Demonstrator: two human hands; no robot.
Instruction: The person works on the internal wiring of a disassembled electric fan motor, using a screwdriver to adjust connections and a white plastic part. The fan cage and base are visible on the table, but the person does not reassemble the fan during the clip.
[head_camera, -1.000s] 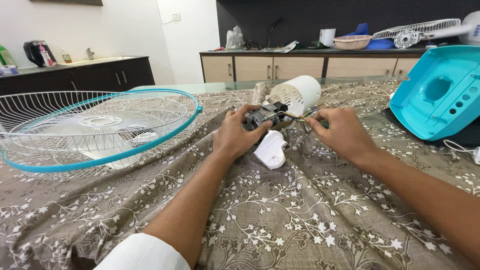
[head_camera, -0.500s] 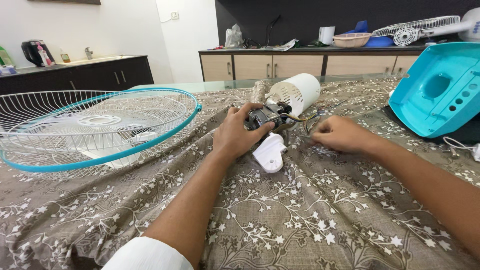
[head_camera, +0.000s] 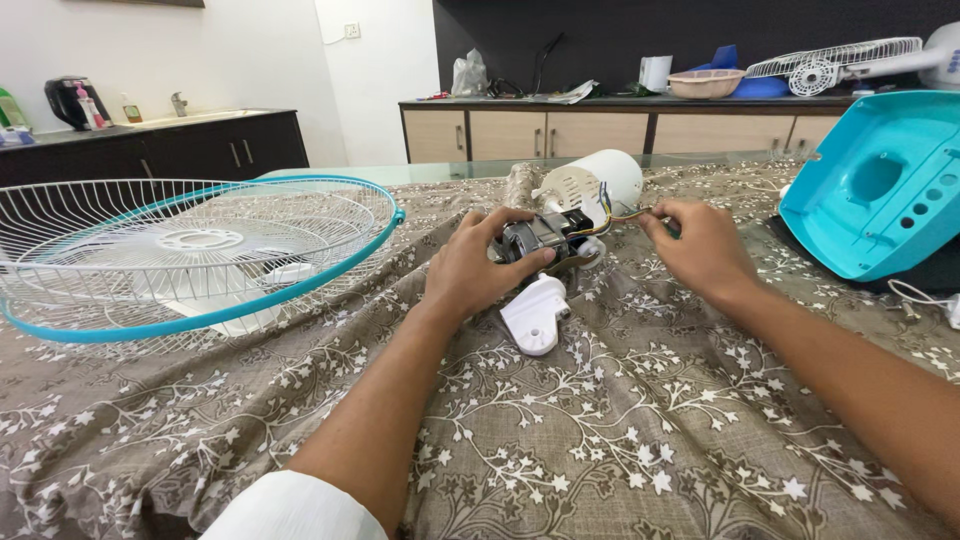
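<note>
The fan is already taken apart; the left hand (head_camera: 470, 275) grips the bare motor (head_camera: 540, 238), the right hand (head_camera: 705, 250) pinches its wires (head_camera: 622, 214).

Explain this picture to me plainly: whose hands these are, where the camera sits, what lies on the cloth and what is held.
No machine here: a person's two bare hands, filmed by a camera worn on that person's head, looking down. The left hand grips a small fan motor. The right hand pinches the coloured wires coming off it. On the brown flowered cloth lie a white wire fan guard with a turquoise rim, a white plastic bracket, a white motor cover and a turquoise fan base.
</note>
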